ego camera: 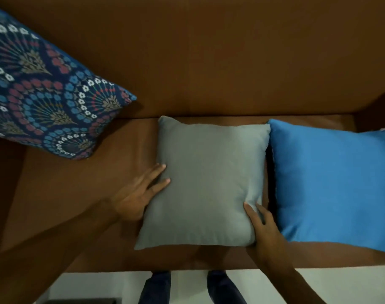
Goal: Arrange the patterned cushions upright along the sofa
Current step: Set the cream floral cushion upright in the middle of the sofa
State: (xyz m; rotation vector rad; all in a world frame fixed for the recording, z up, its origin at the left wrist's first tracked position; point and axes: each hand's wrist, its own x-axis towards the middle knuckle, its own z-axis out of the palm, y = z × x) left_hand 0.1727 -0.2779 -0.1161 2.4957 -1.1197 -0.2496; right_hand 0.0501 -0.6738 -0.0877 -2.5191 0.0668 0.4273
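A grey cushion [207, 183] lies flat on the seat of the brown sofa [209, 62], plain side up. My left hand [139, 194] rests against its left edge with fingers spread on the fabric. My right hand [264, 229] grips its lower right corner. A dark blue cushion with a floral fan pattern [44, 95] leans upright against the backrest at the left. A bright blue cushion [334, 185] lies flat on the seat just right of the grey one, with a sliver of patterned edge at its far right corner.
The sofa's right armrest [380, 110] rises behind the blue cushion. Bare seat [73, 194] lies between the patterned cushion and the grey one. My legs in dark trousers [191, 288] stand on a pale floor at the sofa's front edge.
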